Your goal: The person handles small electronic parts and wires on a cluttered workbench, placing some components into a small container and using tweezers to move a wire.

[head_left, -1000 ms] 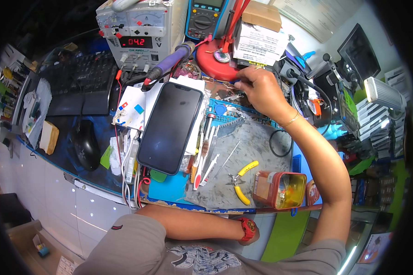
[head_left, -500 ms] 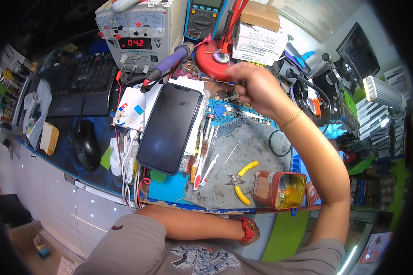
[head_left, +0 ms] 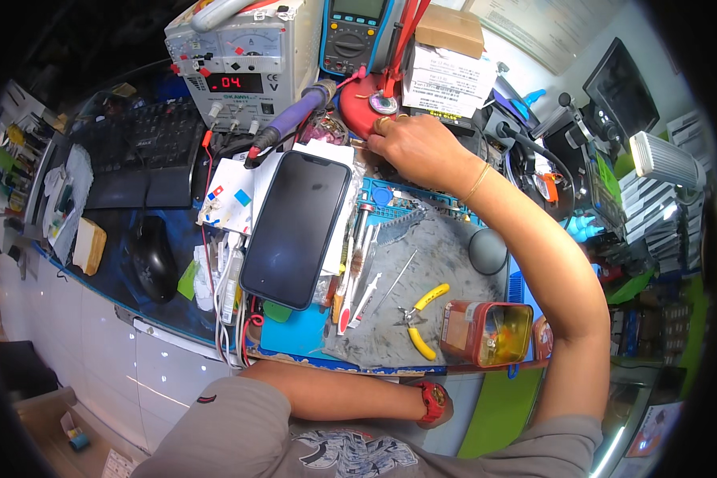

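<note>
My right hand [head_left: 406,147] reaches over small cluttered parts just in front of a red round base [head_left: 358,99]. Its fingers are curled and pressed together, and what they hold is too small and hidden to make out. A black phone [head_left: 293,227] lies face up on papers to its lower left. Below it are a blue parts tray [head_left: 370,191] and thin tools [head_left: 357,271]. My left hand [head_left: 434,410], with a red watch at the wrist, is down below the bench's front edge; its fingers are hidden.
A power supply [head_left: 231,72], multimeter [head_left: 350,36] and purple-handled tool [head_left: 295,115] stand behind. Keyboard [head_left: 139,155] and mouse [head_left: 151,259] are at left. Yellow cutters [head_left: 422,341] and a red container [head_left: 486,334] lie near the front edge. Cables, equipment and a monitor [head_left: 617,80] fill the right.
My right hand has moved a little to the left, with its fingers curled differently beside the red base. My left arm has stayed below the bench edge.
</note>
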`<state>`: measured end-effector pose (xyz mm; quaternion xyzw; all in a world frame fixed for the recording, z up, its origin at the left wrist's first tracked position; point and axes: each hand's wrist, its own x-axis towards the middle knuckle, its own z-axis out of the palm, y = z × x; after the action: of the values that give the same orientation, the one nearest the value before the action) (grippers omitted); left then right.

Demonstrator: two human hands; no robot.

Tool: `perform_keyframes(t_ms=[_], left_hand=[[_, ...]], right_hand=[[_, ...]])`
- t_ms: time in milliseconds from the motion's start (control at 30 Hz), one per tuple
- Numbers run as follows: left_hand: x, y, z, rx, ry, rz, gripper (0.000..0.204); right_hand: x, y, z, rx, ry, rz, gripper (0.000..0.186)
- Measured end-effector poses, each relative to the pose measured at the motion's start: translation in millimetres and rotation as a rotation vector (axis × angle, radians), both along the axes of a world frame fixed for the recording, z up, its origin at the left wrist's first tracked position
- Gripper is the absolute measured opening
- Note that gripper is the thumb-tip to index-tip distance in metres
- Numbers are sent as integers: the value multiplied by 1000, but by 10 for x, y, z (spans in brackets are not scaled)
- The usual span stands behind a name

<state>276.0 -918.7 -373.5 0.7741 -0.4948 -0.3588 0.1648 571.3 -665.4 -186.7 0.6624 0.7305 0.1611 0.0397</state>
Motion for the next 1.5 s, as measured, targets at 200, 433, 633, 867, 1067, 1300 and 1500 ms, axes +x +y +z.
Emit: perform_keyframes(t_ms=[200, 433, 633, 867, 1067, 1300, 1500], left_hand=[[-93, -383, -478, 65, 41, -6, 41], [-116, -391, -557, 68, 57, -9, 41], [-159, -478, -698, 33, 38, 1, 41], [89, 150, 190, 16, 49, -19, 43], [92, 49, 129, 28, 2, -34, 33], [10, 74, 21, -55, 13, 43, 39], [-9, 106, 7, -90, 8, 52, 39]], right_hand=[[-33, -35, 32, -15, 35, -32, 15], [-32, -142, -80, 20, 173, -170, 15], [-47, -83, -52, -49, 382, -286, 12], [25, -109, 44, -59, 2, -14, 14], [94, -4, 46, -106, -72, 87, 18], [103, -51, -90, -133, -78, -10, 18], [58, -181, -10, 91, -5, 29, 15]])
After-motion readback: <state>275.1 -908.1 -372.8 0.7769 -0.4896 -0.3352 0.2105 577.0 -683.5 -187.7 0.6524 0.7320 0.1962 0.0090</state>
